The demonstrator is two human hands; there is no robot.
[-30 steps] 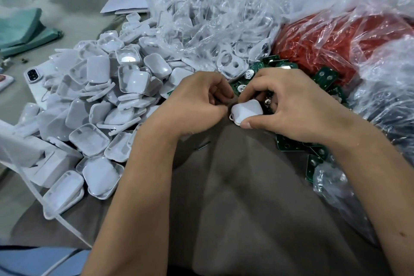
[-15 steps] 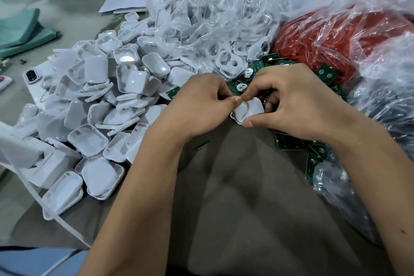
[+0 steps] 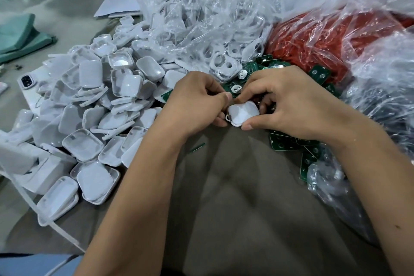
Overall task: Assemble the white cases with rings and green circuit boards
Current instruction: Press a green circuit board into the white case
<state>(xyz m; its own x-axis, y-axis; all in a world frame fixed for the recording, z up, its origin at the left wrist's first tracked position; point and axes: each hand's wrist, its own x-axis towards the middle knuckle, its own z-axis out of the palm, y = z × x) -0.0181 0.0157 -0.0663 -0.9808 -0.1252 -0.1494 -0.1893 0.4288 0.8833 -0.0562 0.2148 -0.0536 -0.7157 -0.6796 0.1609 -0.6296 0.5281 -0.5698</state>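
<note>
- White case (image 3: pixel 243 114) held between both hands over the grey cloth (image 3: pixel 235 186), just in front of the loose green boards (image 3: pixel 282 142); likely kept close to the parts so each reach is short.
- Right hand (image 3: pixel 298 105): thumb under the near edge, fingers curled over the far side, clamping the case.
- Left hand (image 3: pixel 197 105): fingers curled, thumb tip pressed at the case's left corner, where a small ring (image 3: pixel 228 118) sticks out; probably seating it.
- Pile of empty cases (image 3: pixel 96 105) lies to the left.

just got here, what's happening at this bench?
A person is assembling small white cases. Both hands hold one white case over the brown cloth: the left hand pinches its left edge and the right hand grips it from the right. A pile of case shells lies to the left, green circuit boards beneath the right hand.
</note>
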